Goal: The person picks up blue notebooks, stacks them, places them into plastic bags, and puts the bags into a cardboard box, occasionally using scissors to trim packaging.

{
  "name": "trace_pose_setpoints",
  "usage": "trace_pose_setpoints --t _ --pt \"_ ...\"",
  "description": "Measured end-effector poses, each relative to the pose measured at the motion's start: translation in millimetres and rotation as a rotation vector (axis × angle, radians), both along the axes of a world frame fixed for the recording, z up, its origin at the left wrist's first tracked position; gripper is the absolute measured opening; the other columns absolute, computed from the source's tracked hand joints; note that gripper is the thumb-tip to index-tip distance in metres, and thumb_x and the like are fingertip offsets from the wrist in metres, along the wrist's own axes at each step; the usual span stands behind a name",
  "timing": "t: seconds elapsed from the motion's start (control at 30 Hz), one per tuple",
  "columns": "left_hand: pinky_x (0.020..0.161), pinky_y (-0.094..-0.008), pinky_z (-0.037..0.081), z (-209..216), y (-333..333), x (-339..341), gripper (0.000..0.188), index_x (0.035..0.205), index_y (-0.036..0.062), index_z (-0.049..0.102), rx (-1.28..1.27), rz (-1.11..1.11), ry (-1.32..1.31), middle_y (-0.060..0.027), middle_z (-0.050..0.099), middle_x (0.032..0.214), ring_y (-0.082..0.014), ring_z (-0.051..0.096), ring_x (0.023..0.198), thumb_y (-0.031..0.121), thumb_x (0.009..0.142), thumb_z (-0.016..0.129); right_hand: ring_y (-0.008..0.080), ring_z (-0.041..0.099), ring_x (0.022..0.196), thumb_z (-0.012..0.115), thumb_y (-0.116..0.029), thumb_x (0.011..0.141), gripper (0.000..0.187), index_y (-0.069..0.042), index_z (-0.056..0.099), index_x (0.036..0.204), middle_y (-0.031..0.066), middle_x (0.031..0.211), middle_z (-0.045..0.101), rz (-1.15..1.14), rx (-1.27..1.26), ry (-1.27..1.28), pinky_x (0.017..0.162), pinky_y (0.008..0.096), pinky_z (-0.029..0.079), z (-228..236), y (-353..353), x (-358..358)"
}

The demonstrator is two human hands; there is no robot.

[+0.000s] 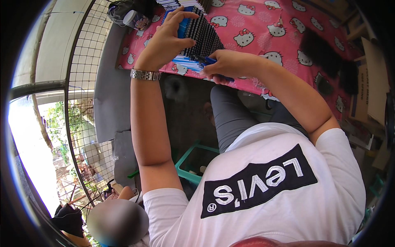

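Note:
A stack of spiral notebooks (200, 35) with black coil bindings and blue covers lies near the table's front edge. My left hand (166, 39) rests over its left side, thumb and fingers spread apart across the blue top cover. In my right hand (226, 65) is a pair of pliers (210, 60) with blue handles, the fingers wrapped round them. Their dark jaws point left at the coils near the stack's front corner. Whether the jaws grip a wire is too small to tell.
The table wears a pink cartoon-cat cloth (263, 31). A white-lidded cup (131, 17) and a dark bag stand at the far left. Cardboard boxes (370, 78) line the right side. Wire mesh runs along the left. A teal crate (191, 164) sits below, and another person is at lower left.

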State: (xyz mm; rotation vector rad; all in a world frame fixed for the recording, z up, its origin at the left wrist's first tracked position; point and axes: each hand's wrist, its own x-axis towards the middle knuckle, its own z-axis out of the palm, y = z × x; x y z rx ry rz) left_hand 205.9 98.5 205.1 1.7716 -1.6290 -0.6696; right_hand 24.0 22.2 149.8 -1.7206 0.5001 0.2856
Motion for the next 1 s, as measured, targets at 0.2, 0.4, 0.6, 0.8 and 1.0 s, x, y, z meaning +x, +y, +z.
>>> trace_pose_setpoints --t 0.2,0.4,0.6,0.8,1.0 --pt "0.109 -0.0303 0.034 1 -3 1 0.061 0.126 0.0135 0.058 -0.001 -0.013 0.050 -0.0112 0.028 0.155 -0.0233 0.029 0.142 -0.001 0.069 0.073 0.0280 0.062 0.099 0.071 -0.028 0.077 0.042 -0.005 0.058 0.109 0.0112 0.099 0.064 -0.243 -0.933 -0.567 0.085 0.0425 0.047 -52 6 -6" --pt "0.108 -0.0302 0.035 5 0 0 0.060 0.127 0.0126 0.057 -0.007 -0.043 0.047 -0.0125 0.029 0.154 -0.0224 0.032 0.139 0.001 0.070 0.075 0.0269 0.060 0.098 0.074 -0.029 0.074 0.042 -0.008 0.057 0.105 0.0084 0.095 0.062 -0.293 -1.163 -0.629 0.086 0.0440 0.044 -50 12 -1" --pt "0.104 -0.0284 0.040 11 0 -1 0.056 0.129 0.0110 0.056 0.043 -0.056 0.196 -0.0110 0.030 0.153 -0.0177 0.046 0.128 0.006 0.077 0.075 0.0276 0.063 0.091 0.074 -0.028 0.075 0.036 -0.007 0.059 0.101 0.0083 0.089 0.064 -0.235 -1.237 -0.566 0.082 0.0416 0.046 -53 9 0" --pt "0.104 -0.0281 0.040 3 2 4 0.055 0.130 0.0102 0.055 -0.005 -0.059 0.296 -0.0111 0.031 0.152 -0.0173 0.046 0.127 0.004 0.078 0.074 0.0315 0.065 0.068 0.067 -0.023 0.081 0.022 -0.002 0.064 0.090 0.0109 0.073 0.066 -0.073 -0.045 -0.143 0.066 0.0398 0.051 -38 5 4" --pt "0.092 -0.0292 0.051 -2 0 5 0.045 0.122 0.0067 0.057 -0.116 -0.041 0.234 -0.0095 0.040 0.145 -0.0178 0.058 0.110 0.002 0.079 0.070 0.0317 0.064 0.078 0.068 -0.022 0.080 0.027 -0.001 0.062 0.096 0.0120 0.081 0.065 -0.208 -0.644 -0.466 0.076 0.0408 0.049 -53 7 -1"
